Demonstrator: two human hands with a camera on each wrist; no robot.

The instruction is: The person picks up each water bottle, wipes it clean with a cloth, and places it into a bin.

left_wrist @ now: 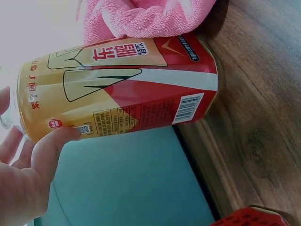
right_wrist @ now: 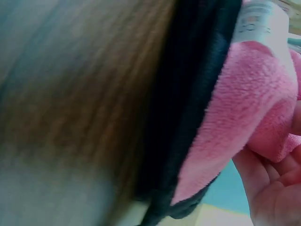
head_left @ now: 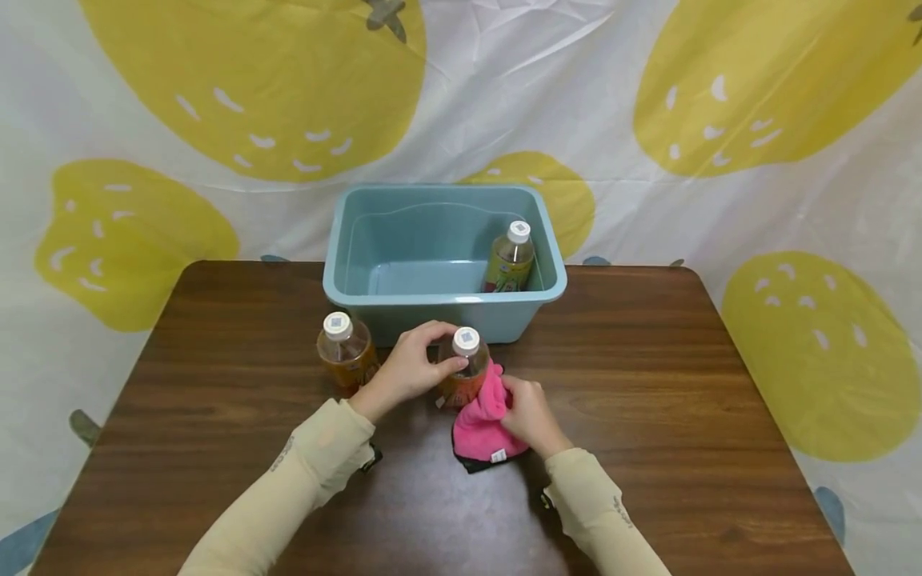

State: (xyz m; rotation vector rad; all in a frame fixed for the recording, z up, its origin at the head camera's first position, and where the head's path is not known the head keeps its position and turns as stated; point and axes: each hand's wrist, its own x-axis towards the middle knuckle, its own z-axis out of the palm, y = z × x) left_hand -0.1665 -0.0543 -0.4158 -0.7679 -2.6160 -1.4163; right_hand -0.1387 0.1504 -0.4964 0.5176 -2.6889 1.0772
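Observation:
My left hand [head_left: 412, 366] grips a plastic drink bottle [head_left: 461, 389] with a white cap, its fingers round the upper part. The bottle stands upright on the table in front of the bin; its gold and red label faces the left wrist view, where fingertips [left_wrist: 51, 146] lie near the label's top. My right hand [head_left: 531, 418] pinches a bunched pink cloth [head_left: 477, 428] with dark edging and a white tag. The cloth lies against the right side of the bottle, and its lower part trails on the table. In the right wrist view the cloth [right_wrist: 249, 94] hides part of the fingers.
Behind the held bottle is a blue-green plastic bin [head_left: 442, 299], with another white-capped bottle [head_left: 510, 264] upright at its right end. A further bottle [head_left: 349, 356] stands left of my left hand on the brown wooden table [head_left: 670, 400]. A lemon-patterned curtain [head_left: 519, 96] hangs behind.

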